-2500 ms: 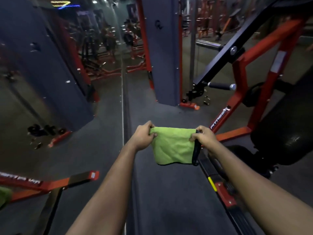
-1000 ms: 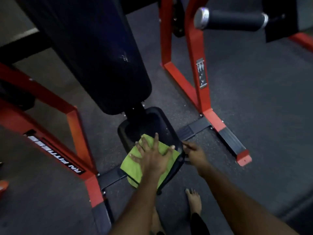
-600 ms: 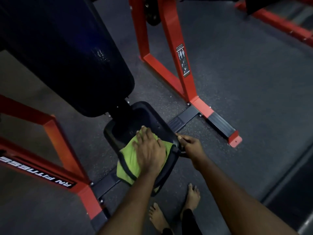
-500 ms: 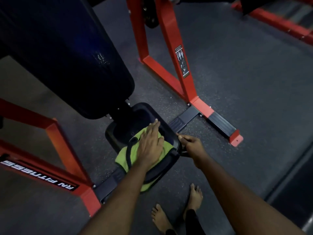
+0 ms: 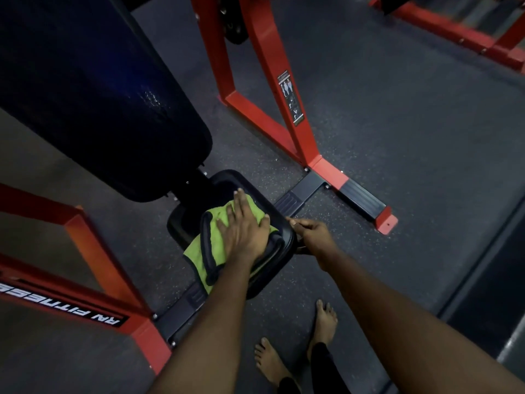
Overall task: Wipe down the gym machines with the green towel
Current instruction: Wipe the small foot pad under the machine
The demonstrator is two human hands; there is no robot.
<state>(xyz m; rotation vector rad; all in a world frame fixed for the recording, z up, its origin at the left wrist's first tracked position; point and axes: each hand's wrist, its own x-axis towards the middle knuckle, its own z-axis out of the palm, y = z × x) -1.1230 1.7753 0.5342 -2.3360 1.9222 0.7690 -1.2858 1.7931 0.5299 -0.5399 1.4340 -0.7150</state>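
1. The green towel (image 5: 199, 253) lies bunched on the small black seat pad (image 5: 225, 177), just below the centre of the frame. One dark-hemmed corner is draped over the pad's near edge.
2. The left hand (image 5: 244, 227) is laid flat on the towel with its fingers straight and spread. Pressure is probably spread this way so that the cloth drags across the pad.
3. The right hand (image 5: 309, 234) is curled round the seat pad's right edge, seemingly to steady it against the wiping. Whether a lever beneath is also held cannot be told.
4. The towel looks soft and napped, folded into several layers. The seat pad appears to be smooth vinyl with a raised, rounded rim.
5. A large dark back pad (image 5: 99, 95) with a faintly grained sheen fills the upper left. It is flanked by the red frame (image 5: 270, 95) of square painted steel tubing.
6. The floor (image 5: 412, 166) is dark speckled rubber. Bare feet (image 5: 324, 317) are seen at the lower centre.
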